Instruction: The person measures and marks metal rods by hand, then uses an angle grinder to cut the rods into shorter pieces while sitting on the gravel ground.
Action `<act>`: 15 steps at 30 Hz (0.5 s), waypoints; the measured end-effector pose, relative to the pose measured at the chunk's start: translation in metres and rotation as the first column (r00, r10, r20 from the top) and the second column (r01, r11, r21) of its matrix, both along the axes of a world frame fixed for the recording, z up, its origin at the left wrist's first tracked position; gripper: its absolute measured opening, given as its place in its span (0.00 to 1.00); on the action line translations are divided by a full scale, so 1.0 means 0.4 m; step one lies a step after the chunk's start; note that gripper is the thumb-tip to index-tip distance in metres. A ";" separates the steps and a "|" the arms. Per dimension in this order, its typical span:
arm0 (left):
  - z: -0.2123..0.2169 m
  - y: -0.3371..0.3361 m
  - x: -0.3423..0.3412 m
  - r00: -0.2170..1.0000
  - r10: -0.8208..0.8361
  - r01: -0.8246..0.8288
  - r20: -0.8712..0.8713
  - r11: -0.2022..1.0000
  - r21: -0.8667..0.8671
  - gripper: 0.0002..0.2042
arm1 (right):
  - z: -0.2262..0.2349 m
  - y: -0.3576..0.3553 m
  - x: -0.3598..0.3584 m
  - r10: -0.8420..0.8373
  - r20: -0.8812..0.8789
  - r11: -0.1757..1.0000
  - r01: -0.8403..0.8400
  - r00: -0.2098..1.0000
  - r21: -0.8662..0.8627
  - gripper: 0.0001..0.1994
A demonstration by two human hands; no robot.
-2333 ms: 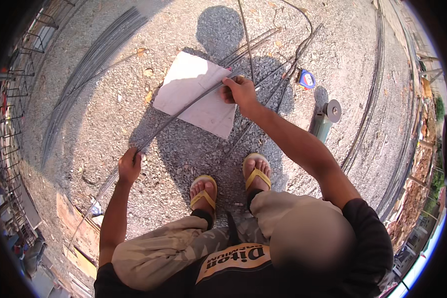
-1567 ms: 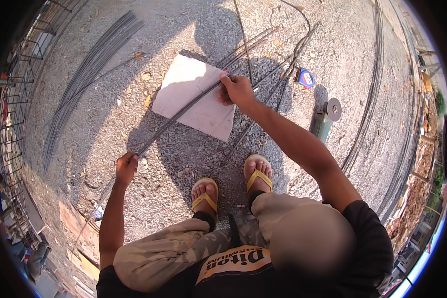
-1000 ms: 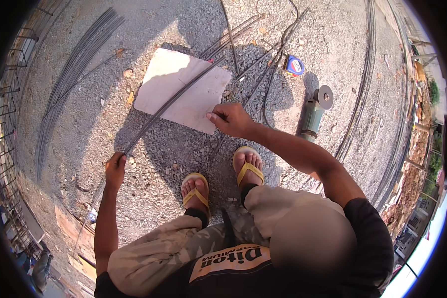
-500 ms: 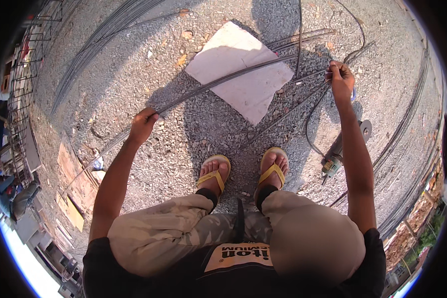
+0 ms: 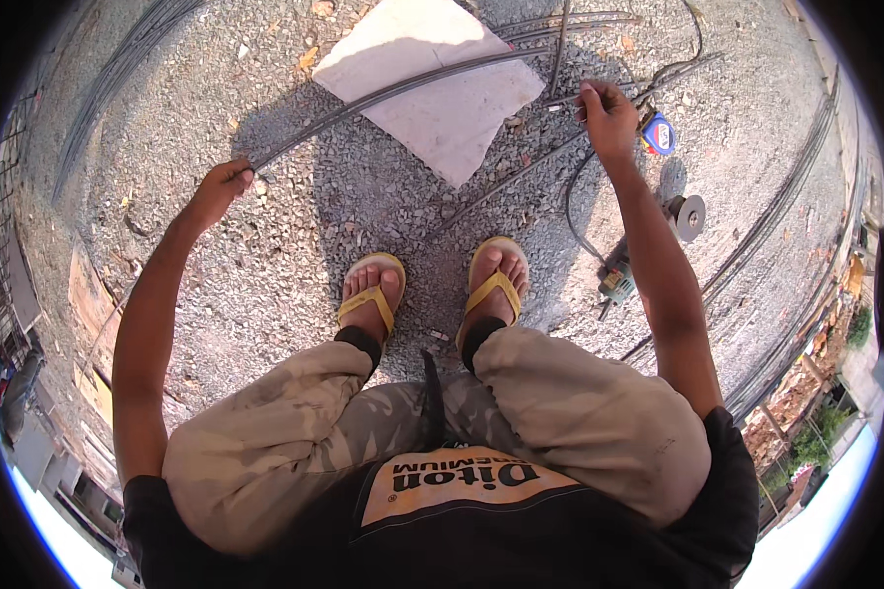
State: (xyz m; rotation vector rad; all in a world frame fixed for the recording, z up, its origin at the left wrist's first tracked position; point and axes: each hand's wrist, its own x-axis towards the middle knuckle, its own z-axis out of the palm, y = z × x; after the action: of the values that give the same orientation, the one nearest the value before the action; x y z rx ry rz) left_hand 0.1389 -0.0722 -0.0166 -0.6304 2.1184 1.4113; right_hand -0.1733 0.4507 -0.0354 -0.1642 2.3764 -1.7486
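Note:
My left hand [image 5: 224, 187] is closed around the near end of a bundle of thin dark steel rods [image 5: 383, 93]. The bundle curves up and right across a pale, flat stone slab [image 5: 442, 83]. At the right, my right hand [image 5: 609, 120] is pinched shut beside a short rod end; whatever its fingertips hold is too small to make out. Just right of that hand lies a blue tape measure [image 5: 660, 134] on the gravel. An angle grinder [image 5: 619, 280] with a dark disc [image 5: 690, 217] rests near my right forearm, partly hidden by it.
Gravel surrounds my sandalled feet [image 5: 371, 294]. Further long rods [image 5: 791, 196] lie along the right, and another bundle [image 5: 118, 83] is at the far left. The grinder's cord [image 5: 572, 211] loops past my right hand. Boards [image 5: 93, 294] lie at the left edge.
The whole view has shifted, so the ground sits higher and further left. My right hand has moved slightly left and nearer, uncovering the tape measure. My left hand stays on the rods.

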 end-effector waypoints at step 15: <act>0.114 -0.059 -0.052 0.987 -0.004 -0.014 -0.159 0.994 -0.110 0.13 | -0.038 0.048 0.198 0.299 0.115 0.948 -0.309 0.947 0.076 0.08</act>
State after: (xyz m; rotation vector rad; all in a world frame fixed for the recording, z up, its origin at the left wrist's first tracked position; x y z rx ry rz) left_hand 0.1181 -0.0959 0.0290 -0.5821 2.3341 1.3956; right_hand -0.0939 0.4699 -0.0507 -0.3962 2.2148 -1.4667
